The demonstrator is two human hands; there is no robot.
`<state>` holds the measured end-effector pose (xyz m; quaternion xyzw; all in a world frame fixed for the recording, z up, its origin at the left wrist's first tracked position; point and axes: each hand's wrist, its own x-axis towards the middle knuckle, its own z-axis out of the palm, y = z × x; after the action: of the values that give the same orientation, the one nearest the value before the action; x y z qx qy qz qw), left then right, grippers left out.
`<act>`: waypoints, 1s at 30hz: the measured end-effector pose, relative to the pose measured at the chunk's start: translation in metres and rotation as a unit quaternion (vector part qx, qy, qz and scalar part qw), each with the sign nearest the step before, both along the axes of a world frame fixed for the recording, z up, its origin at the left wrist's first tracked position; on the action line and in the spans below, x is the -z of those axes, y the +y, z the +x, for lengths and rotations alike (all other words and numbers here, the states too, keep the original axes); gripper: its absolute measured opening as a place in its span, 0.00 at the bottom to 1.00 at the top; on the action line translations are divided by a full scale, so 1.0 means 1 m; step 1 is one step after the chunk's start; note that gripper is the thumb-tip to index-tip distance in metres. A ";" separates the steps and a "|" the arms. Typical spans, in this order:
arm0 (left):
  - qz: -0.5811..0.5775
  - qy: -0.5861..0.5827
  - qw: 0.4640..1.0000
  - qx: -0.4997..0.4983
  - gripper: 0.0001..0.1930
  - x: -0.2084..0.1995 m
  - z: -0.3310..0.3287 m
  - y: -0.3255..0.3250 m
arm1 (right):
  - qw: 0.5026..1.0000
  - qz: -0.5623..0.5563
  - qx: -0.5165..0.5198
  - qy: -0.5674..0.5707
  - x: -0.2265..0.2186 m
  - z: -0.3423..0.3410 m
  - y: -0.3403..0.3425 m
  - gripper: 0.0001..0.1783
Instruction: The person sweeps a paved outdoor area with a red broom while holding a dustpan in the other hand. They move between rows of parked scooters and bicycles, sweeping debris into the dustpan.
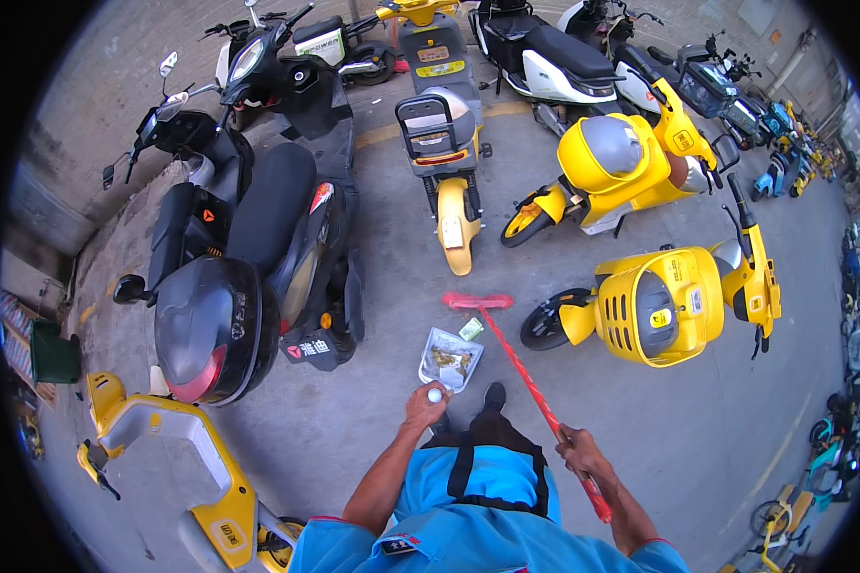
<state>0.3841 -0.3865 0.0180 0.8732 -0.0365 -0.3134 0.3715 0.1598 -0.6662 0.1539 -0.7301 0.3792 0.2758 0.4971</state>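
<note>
My left hand [422,407] is closed round the pale, round-ended upright handle of a whitish dustpan [438,340], which rests on the ground just ahead of my feet. Brownish debris [449,364] lies inside the pan. At the pan's far right edge is a small green-and-white packet [471,328]; whether it touches the pan, I cannot tell. My right hand [583,451] grips a broom [526,379] by its red, spiral-striped handle, which slants away to the left. The broom's wide red head [478,301] lies on the pavement beyond the packet.
Black scooters [258,229] stand close on the left, one with a large rear box [210,329]. A yellow scooter [454,210] faces away straight ahead. Two yellow scooters with baskets [659,310] are on the right. Another yellow scooter [225,525] is at lower left.
</note>
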 end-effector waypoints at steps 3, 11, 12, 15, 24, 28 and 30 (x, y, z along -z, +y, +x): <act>0.000 -0.005 1.000 -0.008 0.11 0.004 -0.006 0.003 | 1.000 0.021 -0.009 -0.009 0.008 -0.003 0.024 0.31; 0.000 -0.018 1.000 -0.021 0.09 0.004 -0.003 0.008 | 0.981 0.162 0.094 0.040 -0.083 -0.036 0.038 0.33; 0.002 -0.013 1.000 -0.020 0.10 0.005 -0.002 0.010 | 0.973 0.198 0.120 0.028 -0.092 -0.042 0.034 0.34; 0.009 -0.009 1.000 -0.001 0.13 0.004 0.003 0.005 | 0.971 0.190 0.143 -0.014 -0.096 -0.051 0.038 0.33; -0.214 -0.131 0.966 0.056 0.07 0.129 0.025 0.021 | 0.987 -0.086 -0.090 -0.099 0.055 0.022 0.040 0.11; -0.249 -0.115 0.956 0.106 0.05 0.114 0.030 0.026 | 0.986 -0.109 -0.099 -0.074 0.079 0.017 0.049 0.13; -0.293 -0.080 0.951 0.064 0.05 0.118 0.025 0.024 | 0.991 -0.070 -0.088 -0.070 0.099 -0.008 0.051 0.12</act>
<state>0.4091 -0.3630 -0.0999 0.7439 -0.2123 -0.2415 0.5858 0.1517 -0.6149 0.0550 -0.8112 0.2962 0.2393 0.4437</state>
